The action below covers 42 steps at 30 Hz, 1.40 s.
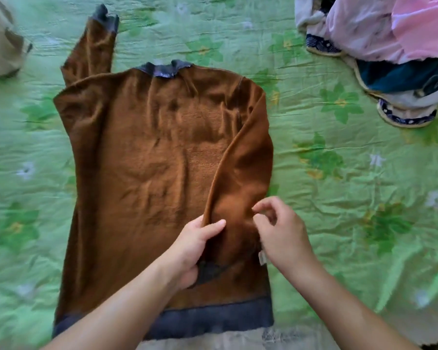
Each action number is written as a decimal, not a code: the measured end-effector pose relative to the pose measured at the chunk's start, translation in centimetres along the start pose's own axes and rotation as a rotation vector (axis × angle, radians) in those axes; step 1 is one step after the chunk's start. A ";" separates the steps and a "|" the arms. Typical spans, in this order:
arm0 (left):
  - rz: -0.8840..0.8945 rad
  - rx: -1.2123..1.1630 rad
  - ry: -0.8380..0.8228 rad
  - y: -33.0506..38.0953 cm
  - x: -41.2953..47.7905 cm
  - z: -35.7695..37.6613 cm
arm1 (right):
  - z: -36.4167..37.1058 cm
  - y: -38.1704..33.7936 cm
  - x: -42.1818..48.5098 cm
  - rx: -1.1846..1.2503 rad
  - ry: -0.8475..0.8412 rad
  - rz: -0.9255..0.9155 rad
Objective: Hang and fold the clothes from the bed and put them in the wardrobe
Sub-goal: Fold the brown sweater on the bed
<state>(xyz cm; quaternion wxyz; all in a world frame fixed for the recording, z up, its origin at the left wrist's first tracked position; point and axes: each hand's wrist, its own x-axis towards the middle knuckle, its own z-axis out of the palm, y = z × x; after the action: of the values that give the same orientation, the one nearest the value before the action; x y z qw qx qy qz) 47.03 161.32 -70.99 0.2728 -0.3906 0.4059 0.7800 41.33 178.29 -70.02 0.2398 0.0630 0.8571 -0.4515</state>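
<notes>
Two bare forearms reach in from the near edge. The left hand [195, 246] has its grip clamped on the folded sleeve [240, 157] just above its dark cuff [210, 270], thumb on top and fingers tucked beneath. The right hand [281, 233] hovers just right of it, its grip apart: the fingers are loosely curled with nothing visibly between them, beside a small white label [262, 257].

The brown top [147, 147] lies flat on the bed [339, 173], on a green flowered sheet. Its long axis runs near to far, with the grey collar [165, 69] pointing away and the dark hem band [213, 322] nearest. The folded sleeve runs from the far right shoulder down across the body toward the hem. The other sleeve [91, 51] sticks out from the far left shoulder, pointing away, ending in a grey cuff [105, 17].

A heap of clothes [390, 34], pink, white and dark teal, sits at the far right, well apart from the top. A beige garment [0, 46] lies at the far left.
</notes>
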 end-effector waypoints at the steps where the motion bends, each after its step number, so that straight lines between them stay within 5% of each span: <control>1: -0.008 -0.003 0.004 0.2 -0.2 -0.7 | 0.4 0.7 -0.3 0.082 0.051 0.086; 4: -0.029 -0.023 -0.001 0.6 -0.9 -2.6 | 2.6 1.4 -1.8 0.786 -0.270 0.507; 7: -0.017 -0.018 -0.002 1.1 -2.2 -4.2 | 4.2 0.6 -3.1 1.013 -0.409 0.405; 11: 0.062 0.109 0.026 0.8 -3.5 -7.2 | 7.2 0.5 -4.4 0.817 -0.398 0.303; 16: 0.084 0.331 0.080 -2.4 -2.9 -12.4 | 12.0 2.5 -6.0 0.650 -0.346 0.460; 19: 0.115 0.810 0.172 -4.7 -1.7 -15.1 | 14.1 4.5 -5.6 0.427 -0.380 0.565; 21: 0.151 1.104 0.226 -4.7 -0.9 -16.2 | 14.2 4.9 -4.3 0.437 -0.324 0.552; 24: 0.282 1.235 0.306 -2.7 0.2 -16.5 | 12.8 4.4 -1.2 0.646 -0.178 0.470; 33: 0.468 0.985 0.278 8.4 9.9 -10.9 | 7.6 -0.1 10.4 1.116 0.002 0.455; 42: 0.555 0.741 0.213 19.2 19.6 -3.8 | 3.9 -1.5 19.0 1.225 0.015 0.474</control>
<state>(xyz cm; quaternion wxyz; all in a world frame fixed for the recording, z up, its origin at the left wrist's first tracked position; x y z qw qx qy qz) 23.52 150.20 -80.57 0.1320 -0.2216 0.7716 0.5815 25.60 172.21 -79.68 0.2476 0.3783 0.4093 -0.7925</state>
